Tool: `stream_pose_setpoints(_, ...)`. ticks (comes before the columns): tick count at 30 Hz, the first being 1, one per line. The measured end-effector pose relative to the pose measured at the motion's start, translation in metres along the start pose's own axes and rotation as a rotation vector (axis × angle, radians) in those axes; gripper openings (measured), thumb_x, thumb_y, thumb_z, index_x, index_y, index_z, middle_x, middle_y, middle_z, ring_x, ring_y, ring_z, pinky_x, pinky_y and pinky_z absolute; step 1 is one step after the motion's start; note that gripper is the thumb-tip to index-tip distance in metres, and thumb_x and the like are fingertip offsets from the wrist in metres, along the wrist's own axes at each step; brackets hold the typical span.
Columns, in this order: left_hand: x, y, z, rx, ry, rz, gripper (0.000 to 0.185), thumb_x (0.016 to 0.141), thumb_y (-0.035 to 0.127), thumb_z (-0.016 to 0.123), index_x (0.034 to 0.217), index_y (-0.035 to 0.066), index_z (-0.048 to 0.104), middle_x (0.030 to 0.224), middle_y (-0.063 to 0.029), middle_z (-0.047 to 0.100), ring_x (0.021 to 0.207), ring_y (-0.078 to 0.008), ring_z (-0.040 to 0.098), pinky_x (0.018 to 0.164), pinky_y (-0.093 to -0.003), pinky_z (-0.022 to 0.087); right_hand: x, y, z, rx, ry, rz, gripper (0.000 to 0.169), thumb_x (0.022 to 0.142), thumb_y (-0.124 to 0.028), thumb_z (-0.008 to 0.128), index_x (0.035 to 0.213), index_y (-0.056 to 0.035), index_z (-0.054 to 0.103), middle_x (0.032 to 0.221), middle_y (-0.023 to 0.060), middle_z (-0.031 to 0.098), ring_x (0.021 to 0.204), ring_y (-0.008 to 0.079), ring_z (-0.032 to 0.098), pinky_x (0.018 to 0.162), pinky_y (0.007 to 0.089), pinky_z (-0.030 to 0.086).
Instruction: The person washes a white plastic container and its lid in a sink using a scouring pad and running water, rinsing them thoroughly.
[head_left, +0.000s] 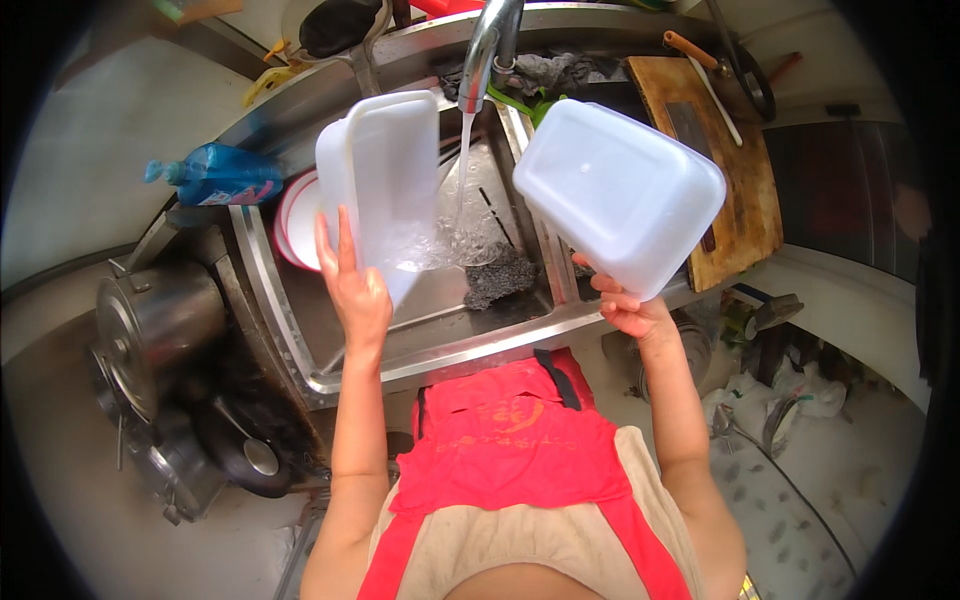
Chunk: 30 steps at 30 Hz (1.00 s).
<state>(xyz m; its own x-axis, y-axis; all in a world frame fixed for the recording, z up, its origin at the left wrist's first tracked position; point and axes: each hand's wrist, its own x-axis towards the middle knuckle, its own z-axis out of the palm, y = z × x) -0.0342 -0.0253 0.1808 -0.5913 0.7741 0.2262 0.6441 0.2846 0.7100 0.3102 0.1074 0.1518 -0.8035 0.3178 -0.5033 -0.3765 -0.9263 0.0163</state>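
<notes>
My left hand (352, 289) grips a white plastic food container (394, 172) tipped on its side over the stainless steel sink (442, 352). Water from the chrome faucet (476, 67) runs down beside it and splashes near its lower edge. Held up at the right, a second white plastic container (619, 187) shows its underside, with my right hand (634, 304) at its near lower corner. A grey scrubbing cloth (501, 277) lies in the basin. White plates with red rims (300, 221) rest at the basin's left side, partly hidden by the first container.
A blue detergent bottle (229, 174) stands at the left rim. To the right, a wooden cutting board (742, 195) carries a cleaver (682, 124) and a white stick. A steel pot (169, 315) and a dark wok (251, 454) are at lower left.
</notes>
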Motion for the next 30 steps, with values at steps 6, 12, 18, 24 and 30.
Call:
stream_pose_setpoints(6,-0.006,-0.008,-0.047,0.581,0.202,0.306,0.078,0.075,-0.016,0.048,0.143,0.023,0.043,0.149,-0.0249,0.026,0.135,-0.0439,0.031,0.109,-0.0512,0.026,0.020,0.020,0.008,0.000,0.073,0.063,0.055,0.098,-0.025,0.050,0.137,0.0102,0.034,0.068,0.0013,0.047,0.041,0.0057,0.043,0.058,0.0284,0.053)
stream_pose_setpoints(12,-0.005,-0.008,-0.071,0.501,0.274,0.246,0.078,0.075,-0.014,0.043,0.146,0.017,0.038,0.151,-0.0238,0.024,0.139,-0.0411,0.027,0.112,-0.0484,0.023,0.031,0.027,0.000,-0.048,0.092,0.118,0.051,0.097,-0.024,0.051,0.134,0.0096,0.040,0.067,0.0005,0.048,0.040,0.0050,0.042,0.054,0.0266,0.051)
stream_pose_setpoints(18,-0.019,-0.034,-0.058,-0.445,0.094,-0.406,0.082,0.068,-0.014,0.038,0.147,0.005,0.031,0.147,-0.0190,0.033,0.137,-0.0308,0.033,0.111,-0.0356,0.027,0.044,0.038,0.000,-0.070,0.057,0.177,0.046,0.097,-0.021,0.050,0.132,0.0081,0.043,0.066,-0.0011,0.047,0.040,0.0043,0.039,0.054,0.0250,0.051)
stream_pose_setpoints(24,-0.032,-0.040,-0.030,-0.796,-0.053,-0.698,0.086,0.065,-0.013,0.042,0.147,0.011,0.031,0.130,-0.0084,0.050,0.119,-0.0235,0.050,0.090,-0.0301,0.046,0.049,0.048,-0.006,-0.257,0.156,0.125,0.015,0.094,-0.017,0.052,0.102,-0.0046,0.057,0.067,-0.0008,0.049,0.043,0.0056,0.040,0.057,0.0266,0.048)
stream_pose_setpoints(30,-0.029,-0.047,-0.021,-0.958,-0.175,-0.840,0.084,0.067,-0.013,0.042,0.147,0.009,0.028,0.132,-0.0132,0.047,0.118,-0.0254,0.051,0.091,-0.0333,0.048,0.045,0.051,0.009,-0.745,0.304,-0.042,0.022,0.092,-0.010,0.054,0.111,-0.0021,0.058,0.075,0.0029,0.059,0.047,0.0076,0.046,0.061,0.0288,0.050)
